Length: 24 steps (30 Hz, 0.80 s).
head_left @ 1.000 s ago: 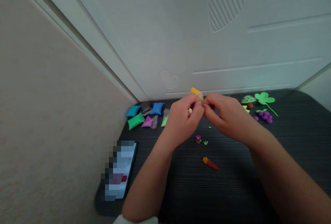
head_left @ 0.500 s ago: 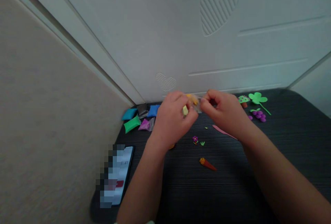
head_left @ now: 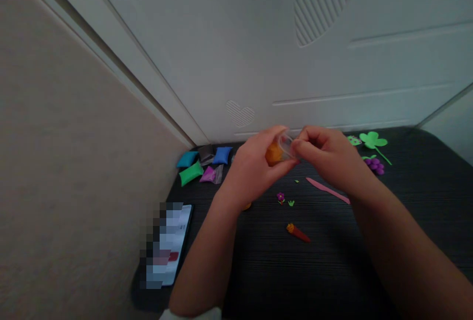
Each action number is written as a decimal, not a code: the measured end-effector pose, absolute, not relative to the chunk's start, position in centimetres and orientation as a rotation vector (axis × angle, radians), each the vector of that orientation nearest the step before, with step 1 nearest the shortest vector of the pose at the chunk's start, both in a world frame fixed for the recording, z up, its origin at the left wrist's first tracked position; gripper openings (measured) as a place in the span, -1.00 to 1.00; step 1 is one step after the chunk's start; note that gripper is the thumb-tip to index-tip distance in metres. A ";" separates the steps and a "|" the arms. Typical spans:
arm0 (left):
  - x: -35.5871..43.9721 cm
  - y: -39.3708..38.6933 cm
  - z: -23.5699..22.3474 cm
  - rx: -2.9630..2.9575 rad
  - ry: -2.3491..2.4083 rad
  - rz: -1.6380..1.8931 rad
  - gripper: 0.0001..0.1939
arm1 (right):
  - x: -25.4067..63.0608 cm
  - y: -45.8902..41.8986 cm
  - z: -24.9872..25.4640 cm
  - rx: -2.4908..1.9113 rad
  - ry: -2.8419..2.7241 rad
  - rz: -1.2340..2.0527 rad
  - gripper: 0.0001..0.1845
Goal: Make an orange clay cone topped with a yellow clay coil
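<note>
Both hands meet above the dark table [head_left: 332,271]. My left hand [head_left: 256,170] is closed around a small clear bag of orange clay [head_left: 276,151]. My right hand [head_left: 327,160] pinches the clear plastic end of the same bag. Below the hands lie a pink clay tool [head_left: 327,189], a tiny purple clay flower [head_left: 281,197], a small green clay sprig [head_left: 291,203] and a red and orange clay carrot [head_left: 297,233].
Several clay bags, blue [head_left: 222,155], teal [head_left: 186,158], green [head_left: 191,173], purple [head_left: 209,175] and dark [head_left: 206,152], lie at the back left. A phone [head_left: 166,243] rests at the table's left edge. Green clay clover [head_left: 374,140], purple grapes [head_left: 374,164] and a mushroom [head_left: 354,140] sit at the back right. A white panel stands behind.
The hands shifted slightly right and closer together. The orange clay bag now sits in my left palm with the right fingers on its plastic end. The pale yellow piece is no longer visible.
</note>
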State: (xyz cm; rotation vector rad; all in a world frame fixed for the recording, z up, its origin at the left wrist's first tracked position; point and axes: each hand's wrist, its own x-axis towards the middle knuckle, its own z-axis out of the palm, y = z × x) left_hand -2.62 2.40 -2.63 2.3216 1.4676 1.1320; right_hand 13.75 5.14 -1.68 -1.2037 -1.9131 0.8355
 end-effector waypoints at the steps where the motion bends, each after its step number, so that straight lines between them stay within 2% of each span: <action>1: -2.7 2.4 -2.5 2.298 1.454 1.156 -0.51 | 13.8 5.2 -1.7 -1.180 -1.910 0.858 -0.73; 7: -5.3 2.5 -2.1 1.960 1.364 1.433 -0.47 | 13.3 5.4 -2.5 -0.952 -1.996 0.898 -0.64; 12: -7.4 3.1 -2.3 1.761 1.281 1.587 -0.47 | 10.0 4.1 -6.4 -0.713 -2.455 0.896 -0.74; 16: -7.1 3.7 -2.6 1.595 1.184 1.558 -0.46 | 7.1 2.4 -10.3 -0.665 -2.669 0.871 -0.58; 20: -6.4 4.2 -2.9 1.450 1.178 1.473 -0.42 | 6.5 2.2 -11.0 -0.697 -2.694 0.849 -0.75; 24: -6.6 4.4 -3.0 1.417 1.181 1.380 -0.51 | 9.1 4.3 -8.1 -0.756 -2.550 0.869 -0.81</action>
